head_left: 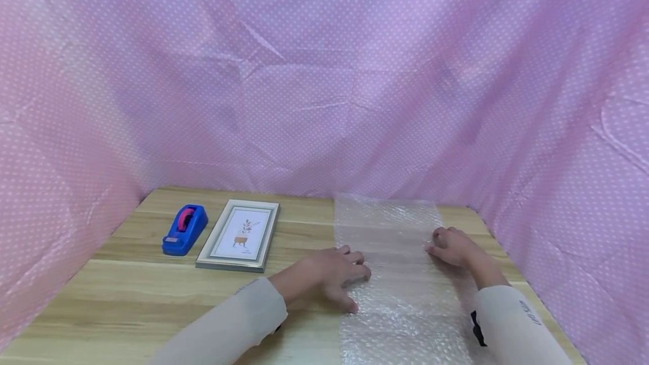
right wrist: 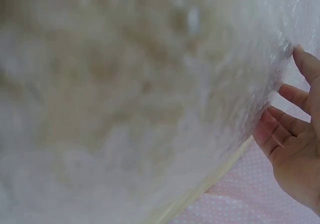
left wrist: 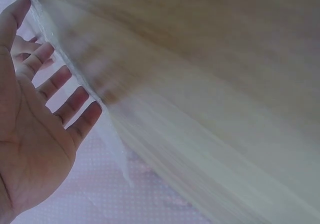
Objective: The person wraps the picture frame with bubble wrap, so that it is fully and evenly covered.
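A long strip of clear bubble wrap (head_left: pixel 400 275) lies flat on the wooden table, running from the back edge towards the front. My left hand (head_left: pixel 337 275) rests at its left border with fingers spread, fingertips touching the wrap; the left wrist view shows this hand (left wrist: pixel 42 119) with its palm free of any object. At the right border, my right hand (head_left: pixel 453 248) touches the sheet with its fingertips. Seen from the right wrist, that hand (right wrist: pixel 295 134) has fairly straight fingers against the wrap (right wrist: pixel 240 58), and some of them are partly covered by it.
Left of the wrap lies a picture frame (head_left: pixel 218 241) with a plant drawing. Beside it stands a blue tape dispenser (head_left: pixel 190 240) with a pink core. Pink dotted cloth (head_left: pixel 324 100) hangs around the back and sides of the table (head_left: pixel 167 308).
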Tool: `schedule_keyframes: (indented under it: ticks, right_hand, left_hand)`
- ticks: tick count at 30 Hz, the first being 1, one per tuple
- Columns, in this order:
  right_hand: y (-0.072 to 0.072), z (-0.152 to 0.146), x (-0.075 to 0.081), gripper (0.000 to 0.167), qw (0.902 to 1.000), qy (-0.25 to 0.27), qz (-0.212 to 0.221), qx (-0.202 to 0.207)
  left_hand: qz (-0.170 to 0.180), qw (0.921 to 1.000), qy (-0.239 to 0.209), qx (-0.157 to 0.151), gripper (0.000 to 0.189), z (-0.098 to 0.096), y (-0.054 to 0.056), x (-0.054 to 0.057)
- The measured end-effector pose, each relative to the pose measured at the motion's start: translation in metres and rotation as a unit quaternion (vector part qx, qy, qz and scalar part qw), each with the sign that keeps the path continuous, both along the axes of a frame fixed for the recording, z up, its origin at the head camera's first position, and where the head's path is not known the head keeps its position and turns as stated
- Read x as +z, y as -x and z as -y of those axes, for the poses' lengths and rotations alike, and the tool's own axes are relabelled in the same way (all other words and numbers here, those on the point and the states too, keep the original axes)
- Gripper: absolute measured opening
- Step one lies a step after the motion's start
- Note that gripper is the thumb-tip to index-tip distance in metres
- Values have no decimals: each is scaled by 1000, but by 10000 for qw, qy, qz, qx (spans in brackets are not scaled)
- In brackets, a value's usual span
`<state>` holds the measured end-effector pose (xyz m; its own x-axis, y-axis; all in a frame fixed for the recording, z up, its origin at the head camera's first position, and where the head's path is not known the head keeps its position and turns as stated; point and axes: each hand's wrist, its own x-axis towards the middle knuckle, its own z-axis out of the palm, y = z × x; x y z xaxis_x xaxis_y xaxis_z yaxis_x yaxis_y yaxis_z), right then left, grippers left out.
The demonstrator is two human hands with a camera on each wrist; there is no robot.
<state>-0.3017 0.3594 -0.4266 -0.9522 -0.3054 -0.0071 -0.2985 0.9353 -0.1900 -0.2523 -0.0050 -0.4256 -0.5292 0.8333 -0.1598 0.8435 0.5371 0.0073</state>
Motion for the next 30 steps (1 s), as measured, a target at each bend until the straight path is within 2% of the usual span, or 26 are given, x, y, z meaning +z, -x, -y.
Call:
schedule_keyframes:
  ticks: [9,15,19,30]
  right_hand:
    - [3,20,6,74,9981,230,566,47]
    - [1,36,10,93,9947,294,985,91]
    - [2,46,8,99,9951,196,923,293]
    - [-1,64,1,92,9969,-124,457,621]
  left_hand:
    - [87,9999,-102,26,78,21,0,4]
    - [165,9996,-184,147,78,39,1,-1]
    - [191,9993,-243,193,78,51,0,-1]
    - [282,9986,-369,254,78,72,-2,-2]
